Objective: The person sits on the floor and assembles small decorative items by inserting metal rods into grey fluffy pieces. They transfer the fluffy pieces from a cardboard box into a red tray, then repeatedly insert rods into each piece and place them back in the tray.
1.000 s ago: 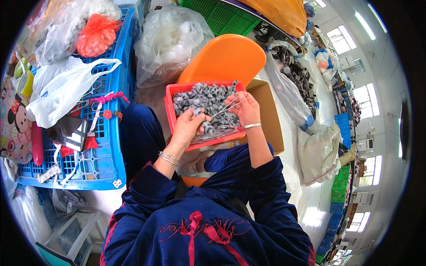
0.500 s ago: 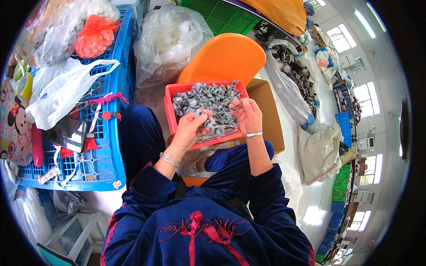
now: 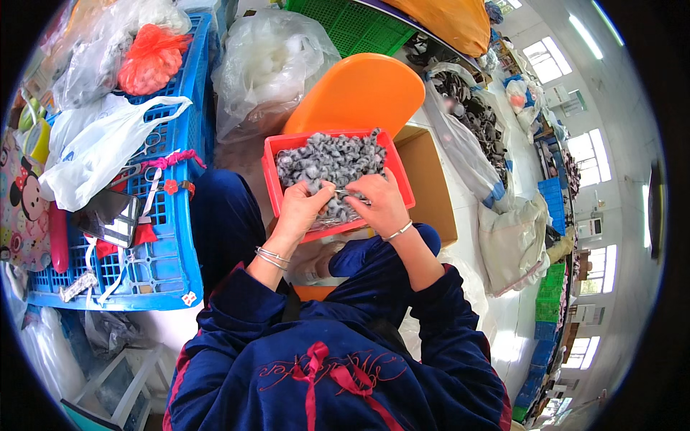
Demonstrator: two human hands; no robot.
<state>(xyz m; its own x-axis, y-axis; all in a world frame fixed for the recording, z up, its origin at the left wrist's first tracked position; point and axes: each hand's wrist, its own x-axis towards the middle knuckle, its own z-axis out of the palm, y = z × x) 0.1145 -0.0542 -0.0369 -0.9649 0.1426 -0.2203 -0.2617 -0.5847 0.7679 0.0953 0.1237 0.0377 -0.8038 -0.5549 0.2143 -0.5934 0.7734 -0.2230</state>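
Note:
A red plastic bin (image 3: 270, 169) in front of me is heaped with small grey-and-black furry pieces (image 3: 327, 156). Over its near side, my left hand (image 3: 303, 206) is closed, thumb and forefinger pinching one grey furry piece that the fingers mostly cover. My right hand (image 3: 381, 203) is closed close beside it, its bent fingertips on a thin shiny strand running toward the left fingertips. Whether that strand is a needle, wire or thread I cannot make out. Thin clear or silvery bits show at the bin's near edge.
At my left, a blue plastic crate (image 3: 185, 244) bears a phone (image 3: 109, 217), scissors and a white plastic bag (image 3: 118, 144). Behind the bin stand an orange seat-like panel (image 3: 359, 90) and a clear bag of white stuffing (image 3: 273, 68). An open cardboard box (image 3: 431, 190) and a whitish sack (image 3: 514, 241) lie to the right.
My right hand has come in leftward and down to the left hand, turning palm-down. The thin strand stretched between the hands is now mostly hidden at the fingertips.

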